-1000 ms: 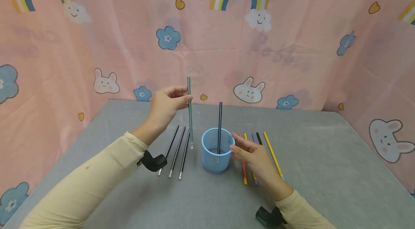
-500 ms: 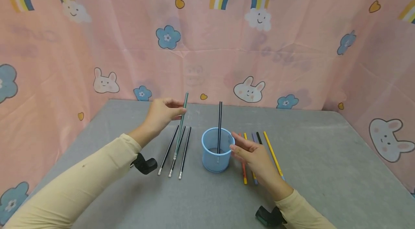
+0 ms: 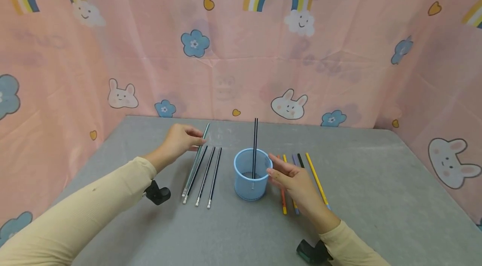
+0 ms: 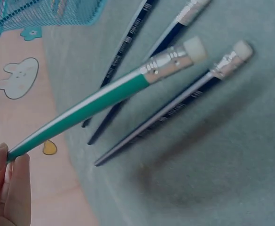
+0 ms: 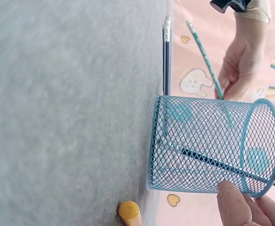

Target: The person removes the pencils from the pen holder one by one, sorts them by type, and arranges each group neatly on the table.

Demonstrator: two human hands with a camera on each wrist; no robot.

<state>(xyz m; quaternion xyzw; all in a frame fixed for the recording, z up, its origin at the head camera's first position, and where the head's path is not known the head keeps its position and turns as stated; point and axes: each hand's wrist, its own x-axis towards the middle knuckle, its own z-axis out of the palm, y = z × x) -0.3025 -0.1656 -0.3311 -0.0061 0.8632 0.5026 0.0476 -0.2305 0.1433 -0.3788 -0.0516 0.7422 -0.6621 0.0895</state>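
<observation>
My left hand (image 3: 175, 142) pinches a green pencil (image 4: 85, 108) near its end without the eraser. The pencil slants with its white eraser towards me, left of three dark blue pencils (image 3: 205, 177) lying side by side. The left wrist view shows it above the table. My right hand (image 3: 299, 186) holds the rim of a light blue mesh pen cup (image 3: 249, 190), its thumb and fingers at the right side. Inside the cup a dark pencil (image 5: 212, 161) stands nearly upright; whether there are two, I cannot tell.
Right of the cup lie several coloured pencils, among them an orange one (image 3: 284, 201) and a yellow one (image 3: 316, 178), some partly behind the right hand. A pink printed curtain (image 3: 233, 73) stands behind the grey table (image 3: 376, 199).
My left hand has moved left and down with the green pencil, from beside the cup across the dark pencils to their left. The pencil has tilted over. The right hand and cup stay put.
</observation>
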